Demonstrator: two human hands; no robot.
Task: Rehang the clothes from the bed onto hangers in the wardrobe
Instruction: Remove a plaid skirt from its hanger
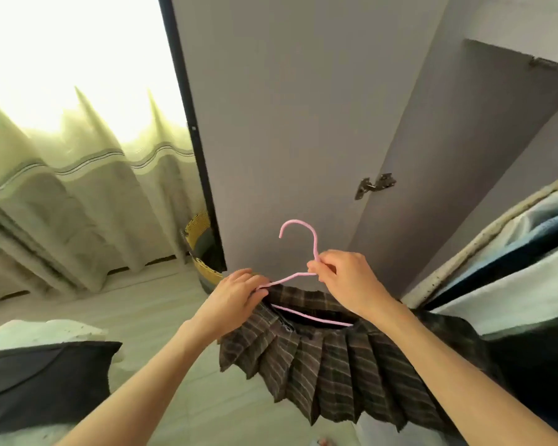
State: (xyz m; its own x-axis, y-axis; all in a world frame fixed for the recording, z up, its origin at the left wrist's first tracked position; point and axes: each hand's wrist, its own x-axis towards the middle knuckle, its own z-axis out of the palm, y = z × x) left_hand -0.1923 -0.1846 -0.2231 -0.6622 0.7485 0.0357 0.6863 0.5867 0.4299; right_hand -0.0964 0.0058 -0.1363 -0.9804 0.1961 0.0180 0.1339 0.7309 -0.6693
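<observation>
in front of the open grey wardrobe door (297, 130), both hands meet at a pink wire hanger (298, 275) held out over the pale floor (149, 304). the right hand (342, 275) is closed to a narrow pinch, thumb and fingertips pressed on the hanger's neck just below its hook, which curls up and to the left against the door. the left hand (236, 294) is curled around the hanger's left shoulder, its fingers bunched together on the wire and on the edge of the waistband there; how tightly it clamps the cloth cannot be told, since the fingers hide the contact. a brown plaid pleated skirt (332, 365) hangs from the hanger: the pink lower bar runs inside the open waistband, and the pleats fan downward and toward the camera beneath both forearms. a small zip shows at the skirt's left side, just under the left wrist.

to the right, inside the wardrobe, garments already hang: a light blue one (529, 233), a white one (509, 300) below it and dark cloth (535, 365) at the lower edge, touching or nearly touching the skirt's right side. a metal hinge (374, 185) sits on the door's inner edge. to the left, pale curtains (78, 188) glow with daylight, and a woven basket (203, 252) stands on the floor just behind the door's dark edge. at lower left, a dark garment (42, 381) lies on a white surface, well apart from the hands
</observation>
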